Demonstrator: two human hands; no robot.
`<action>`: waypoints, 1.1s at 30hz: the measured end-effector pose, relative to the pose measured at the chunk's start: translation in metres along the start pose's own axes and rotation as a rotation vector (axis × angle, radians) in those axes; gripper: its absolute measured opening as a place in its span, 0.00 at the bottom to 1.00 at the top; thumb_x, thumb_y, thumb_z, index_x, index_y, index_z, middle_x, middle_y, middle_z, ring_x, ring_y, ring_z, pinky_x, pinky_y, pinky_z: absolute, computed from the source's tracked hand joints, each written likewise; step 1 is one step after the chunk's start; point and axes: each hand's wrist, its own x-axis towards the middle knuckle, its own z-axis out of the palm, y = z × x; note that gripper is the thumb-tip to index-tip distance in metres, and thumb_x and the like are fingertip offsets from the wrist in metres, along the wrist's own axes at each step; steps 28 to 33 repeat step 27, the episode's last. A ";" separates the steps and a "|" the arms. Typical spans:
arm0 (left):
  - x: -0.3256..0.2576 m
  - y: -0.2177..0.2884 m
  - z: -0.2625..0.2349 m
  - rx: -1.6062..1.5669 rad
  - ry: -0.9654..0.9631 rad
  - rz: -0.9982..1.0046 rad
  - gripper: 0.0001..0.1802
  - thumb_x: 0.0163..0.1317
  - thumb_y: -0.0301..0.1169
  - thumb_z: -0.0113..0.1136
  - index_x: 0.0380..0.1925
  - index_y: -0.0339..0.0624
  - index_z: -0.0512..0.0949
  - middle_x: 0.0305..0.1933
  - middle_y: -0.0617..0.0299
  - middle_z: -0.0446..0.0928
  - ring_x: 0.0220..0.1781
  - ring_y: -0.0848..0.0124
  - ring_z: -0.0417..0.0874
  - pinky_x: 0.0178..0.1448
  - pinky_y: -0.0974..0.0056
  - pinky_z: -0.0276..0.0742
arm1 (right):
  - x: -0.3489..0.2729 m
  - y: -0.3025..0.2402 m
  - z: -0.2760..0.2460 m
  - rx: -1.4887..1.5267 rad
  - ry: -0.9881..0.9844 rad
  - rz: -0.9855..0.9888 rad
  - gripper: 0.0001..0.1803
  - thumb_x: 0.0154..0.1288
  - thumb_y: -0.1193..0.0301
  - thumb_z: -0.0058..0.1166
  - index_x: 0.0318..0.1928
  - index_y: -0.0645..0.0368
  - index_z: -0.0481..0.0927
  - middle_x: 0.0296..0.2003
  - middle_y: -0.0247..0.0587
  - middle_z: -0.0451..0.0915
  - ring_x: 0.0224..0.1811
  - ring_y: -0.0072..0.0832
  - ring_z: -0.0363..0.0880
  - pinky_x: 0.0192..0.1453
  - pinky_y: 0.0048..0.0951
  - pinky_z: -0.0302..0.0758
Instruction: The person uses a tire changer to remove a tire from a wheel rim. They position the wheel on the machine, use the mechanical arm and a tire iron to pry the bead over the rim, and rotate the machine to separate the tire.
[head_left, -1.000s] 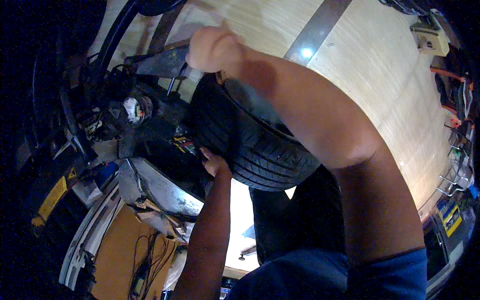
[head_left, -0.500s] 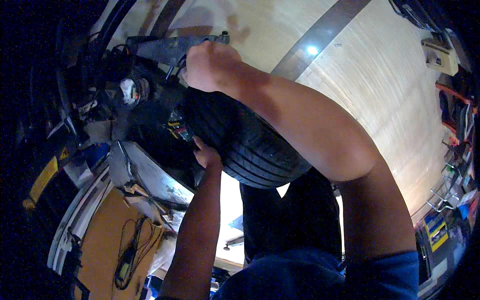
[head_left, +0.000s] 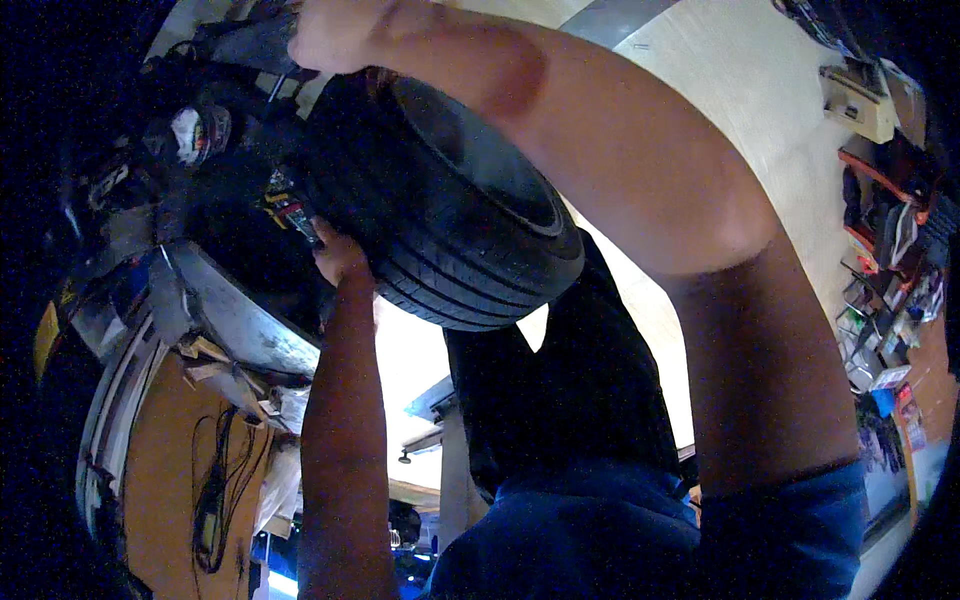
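A black tyre [head_left: 440, 230] on a wheel stands in front of me, its grooved tread toward me and the rim [head_left: 490, 160] partly in sight. My right hand [head_left: 340, 35] is closed above the tyre at the top edge, beside a dark grey metal arm [head_left: 240, 42]. A thin metal rod [head_left: 278, 90] shows just below that hand; what the fingers grip is hidden. Left of the tread, my left hand [head_left: 343, 257] has its fingers closed round a dark object with red and yellow markings [head_left: 290, 208], whose kind I cannot make out.
A white round-ended part [head_left: 187, 135] sits in the dark area at left. Below it are a pale metal panel [head_left: 235, 305] and a brown board with a black cable [head_left: 210, 500]. Along the right stand a beige box [head_left: 855, 105], a red-framed rack [head_left: 870, 175] and clutter.
My view has shifted, so both hands and the tyre appear farther left and higher. More of the wheel's side face shows. Both hands keep their closed grips.
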 end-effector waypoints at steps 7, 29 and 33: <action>0.006 0.000 0.000 -0.111 -0.021 0.059 0.51 0.60 0.69 0.46 0.49 0.18 0.74 0.50 0.31 0.77 0.52 0.42 0.79 0.55 0.47 0.74 | 0.002 0.018 -0.042 -0.264 -0.131 -0.140 0.11 0.57 0.74 0.50 0.33 0.66 0.85 0.40 0.57 0.81 0.41 0.43 0.81 0.42 0.40 0.80; -0.028 0.018 -0.018 0.024 -0.005 0.077 0.49 0.62 0.68 0.41 0.56 0.25 0.69 0.55 0.32 0.73 0.58 0.41 0.75 0.62 0.49 0.69 | 0.116 0.096 -0.073 0.044 0.554 0.156 0.25 0.60 0.62 0.55 0.51 0.70 0.76 0.48 0.66 0.78 0.55 0.55 0.75 0.59 0.42 0.72; -0.028 0.018 -0.018 0.024 -0.005 0.077 0.49 0.62 0.68 0.41 0.56 0.25 0.69 0.55 0.32 0.73 0.58 0.41 0.75 0.62 0.49 0.69 | 0.116 0.096 -0.073 0.044 0.554 0.156 0.25 0.60 0.62 0.55 0.51 0.70 0.76 0.48 0.66 0.78 0.55 0.55 0.75 0.59 0.42 0.72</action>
